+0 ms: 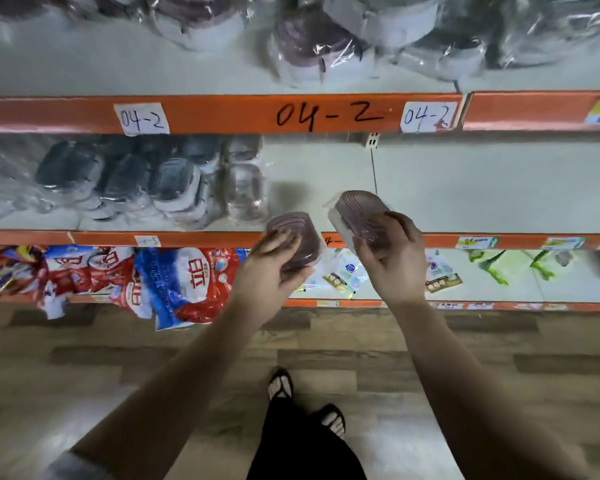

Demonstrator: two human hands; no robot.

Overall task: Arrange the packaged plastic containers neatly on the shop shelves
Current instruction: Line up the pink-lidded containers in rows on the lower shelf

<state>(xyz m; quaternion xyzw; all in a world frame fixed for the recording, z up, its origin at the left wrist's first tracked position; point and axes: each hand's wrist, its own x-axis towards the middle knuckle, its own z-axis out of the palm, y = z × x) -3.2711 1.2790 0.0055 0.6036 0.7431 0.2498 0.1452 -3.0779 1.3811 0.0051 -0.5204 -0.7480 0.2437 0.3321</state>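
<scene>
Head view looks down at a big pale shelf (482,188) just past both hands. Up and left of the left hand (271,268), a row of wrapped containers (174,185) sits on that shelf. Red and blue bags (174,282) lie lower down, left of that hand. The left hand curls its fingers round a brown-lid container (302,233). The right hand (392,258) grips a second container (357,209), tipped up, over the shelf's front edge.
</scene>
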